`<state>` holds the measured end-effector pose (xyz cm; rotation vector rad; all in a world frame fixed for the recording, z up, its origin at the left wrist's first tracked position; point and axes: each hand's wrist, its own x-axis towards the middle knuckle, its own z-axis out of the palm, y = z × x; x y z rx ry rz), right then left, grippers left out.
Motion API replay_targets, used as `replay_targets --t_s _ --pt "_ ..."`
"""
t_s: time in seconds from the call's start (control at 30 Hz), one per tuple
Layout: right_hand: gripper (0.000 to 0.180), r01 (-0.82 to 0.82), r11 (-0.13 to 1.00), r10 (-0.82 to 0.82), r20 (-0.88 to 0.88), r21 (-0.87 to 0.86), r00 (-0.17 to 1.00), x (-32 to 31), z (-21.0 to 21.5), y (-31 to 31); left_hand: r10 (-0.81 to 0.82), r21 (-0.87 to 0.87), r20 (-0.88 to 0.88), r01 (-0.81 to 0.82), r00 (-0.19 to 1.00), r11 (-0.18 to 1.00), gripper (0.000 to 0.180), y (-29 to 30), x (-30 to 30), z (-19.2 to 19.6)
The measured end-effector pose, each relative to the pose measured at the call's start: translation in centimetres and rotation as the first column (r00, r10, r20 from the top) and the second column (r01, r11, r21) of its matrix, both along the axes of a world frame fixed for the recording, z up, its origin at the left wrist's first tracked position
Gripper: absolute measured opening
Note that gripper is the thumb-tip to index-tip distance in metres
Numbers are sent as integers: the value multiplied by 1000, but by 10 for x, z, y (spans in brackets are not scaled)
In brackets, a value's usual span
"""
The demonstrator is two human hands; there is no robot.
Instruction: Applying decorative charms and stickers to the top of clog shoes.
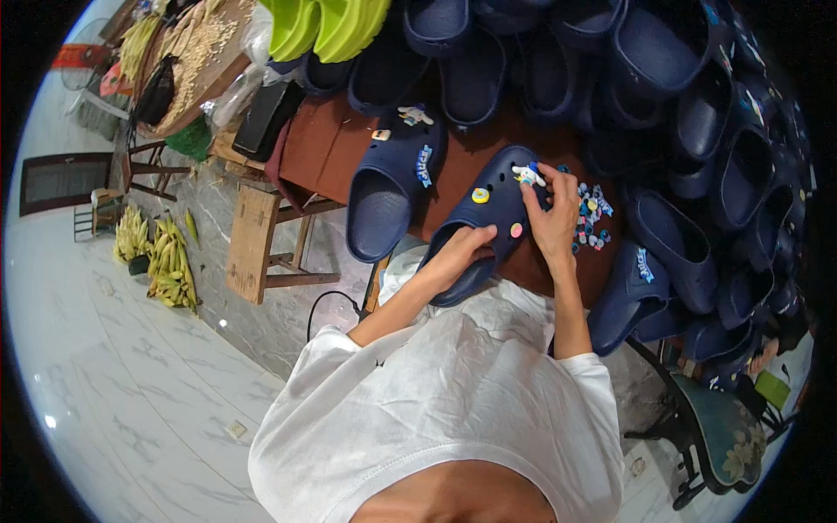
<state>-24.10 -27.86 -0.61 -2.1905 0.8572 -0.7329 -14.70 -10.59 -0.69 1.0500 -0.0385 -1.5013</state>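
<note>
A navy clog [499, 185] with holes in its upper lies tilted in front of me. My left hand [462, 254] grips it at the foot opening, thumb on the upper and the other fingers mostly hidden inside. At the toe, my right hand [551, 213] pinches a white figure-shaped shoe charm [528, 173] against the upper. A round yellow charm [479, 196] and a round pink charm [516, 230] sit on the same clog. To its left rests another navy clog [384, 196] bearing a white figure, a small light charm and a blue lettered charm.
Loose small charms [593, 209] lie right of my right hand on the brown table [323, 131]. Piled navy clogs [671, 218] crowd the far and right sides, with lime-green clogs [327, 26] at the back. A wooden stool [253, 244] and corn cobs [170, 261] stand left.
</note>
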Motion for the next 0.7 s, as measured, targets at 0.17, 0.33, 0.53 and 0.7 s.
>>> replay_targets --t_s 0.17,0.33,0.53,0.7 --pt "37 15 999 -17 43 48 999 -14 5 13 -209 2 534 247 819 969 36 38 29 37" --pt "47 -13 987 14 -9 158 1000 -42 10 47 -153 47 621 158 768 986 27 64 66 58" --pt "82 -59 913 66 -4 403 998 -58 1 86 -24 63 992 -330 122 942 52 54 73 39" --pt "99 -38 919 71 -71 392 995 -46 7 96 -30 57 996 -344 84 937 43 42 75 7"
